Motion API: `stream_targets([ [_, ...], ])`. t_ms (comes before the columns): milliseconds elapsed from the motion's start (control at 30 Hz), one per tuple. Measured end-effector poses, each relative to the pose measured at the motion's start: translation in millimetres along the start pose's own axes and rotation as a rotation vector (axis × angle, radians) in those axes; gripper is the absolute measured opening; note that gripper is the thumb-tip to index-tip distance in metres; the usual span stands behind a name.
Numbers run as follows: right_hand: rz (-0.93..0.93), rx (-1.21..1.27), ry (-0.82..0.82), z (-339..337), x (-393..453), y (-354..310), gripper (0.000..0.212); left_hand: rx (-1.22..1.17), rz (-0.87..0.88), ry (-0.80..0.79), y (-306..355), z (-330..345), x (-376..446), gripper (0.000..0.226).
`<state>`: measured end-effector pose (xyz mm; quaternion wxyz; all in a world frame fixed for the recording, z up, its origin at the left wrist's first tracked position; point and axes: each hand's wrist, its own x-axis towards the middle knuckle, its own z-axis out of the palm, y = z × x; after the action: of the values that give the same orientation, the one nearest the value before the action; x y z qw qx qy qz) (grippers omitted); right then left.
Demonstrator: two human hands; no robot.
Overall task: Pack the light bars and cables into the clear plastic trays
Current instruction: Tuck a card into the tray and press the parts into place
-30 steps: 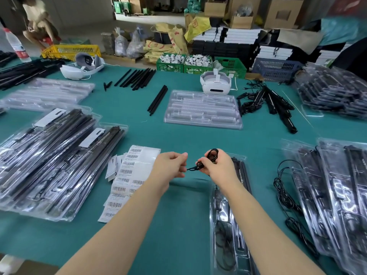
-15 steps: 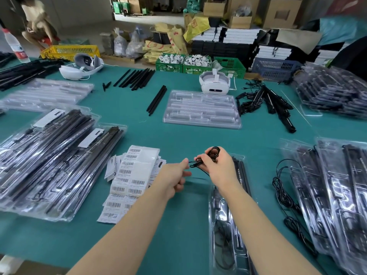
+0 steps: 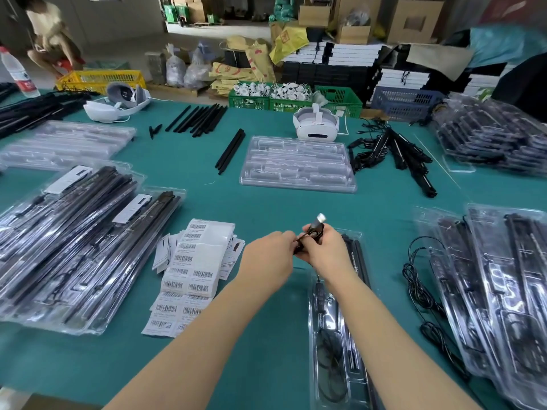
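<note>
My right hand (image 3: pixel 324 251) grips a coiled black cable (image 3: pixel 313 229) whose silver plug end sticks up above the fingers. My left hand (image 3: pixel 268 258) pinches the same cable from the left, and the two hands touch. Under my right forearm lies a clear plastic tray (image 3: pixel 334 362) holding black light bars and a coiled cable. A stack of empty clear trays (image 3: pixel 297 164) sits further back at the centre. Loose black light bars (image 3: pixel 231 150) lie on the green table beyond.
Filled trays are piled at the left (image 3: pixel 74 241) and at the right (image 3: pixel 497 291). Barcode labels (image 3: pixel 192 270) lie left of my hands. Loose black cables (image 3: pixel 420 288) trail at the right. Two white headsets (image 3: pixel 315 125) and crates stand at the back. A person crouches far left.
My left hand has moved right and closed up against my right hand on the cable. The cable's plug end has come up above my right fingers.
</note>
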<state>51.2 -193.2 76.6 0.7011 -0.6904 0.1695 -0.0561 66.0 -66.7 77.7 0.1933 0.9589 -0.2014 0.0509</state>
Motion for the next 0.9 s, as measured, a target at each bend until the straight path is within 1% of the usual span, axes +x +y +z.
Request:
stream_targets([
  [100,0.023,0.000,-0.031,1,-1,-2,0.020,0.106,0.025,-0.041,4,0,0,0.010],
  [333,0.048,-0.042,-0.124,-1,-4,-3,0.026,0.203,0.011,-0.090,12,-10,1,0.012],
  [433,0.024,-0.073,-0.149,-1,-5,-2,0.015,0.208,0.003,-0.091,7,-11,3,0.012],
  [500,0.016,-0.033,-0.135,-3,-6,0,0.012,0.184,0.009,-0.083,2,-11,6,0.010],
  [533,0.019,-0.005,-0.131,-5,-6,1,0.013,0.159,0.006,-0.078,0,-12,7,0.009],
  [667,0.038,0.072,-0.152,-6,-8,1,0.018,-0.051,-0.071,-0.066,-6,-14,9,0.021],
  [733,0.045,0.091,-0.166,-6,-8,0,0.018,-0.217,-0.134,-0.053,-9,-14,9,0.015],
  [800,0.034,0.103,-0.180,-6,-10,1,0.017,-0.369,-0.169,-0.006,-13,-15,8,0.011],
  [833,0.027,0.115,-0.181,-6,-10,1,0.018,-0.420,-0.149,0.021,-14,-15,7,0.012],
  [900,0.020,0.152,-0.164,-5,-9,1,0.020,-0.447,-0.058,0.043,-14,-15,6,0.018],
])
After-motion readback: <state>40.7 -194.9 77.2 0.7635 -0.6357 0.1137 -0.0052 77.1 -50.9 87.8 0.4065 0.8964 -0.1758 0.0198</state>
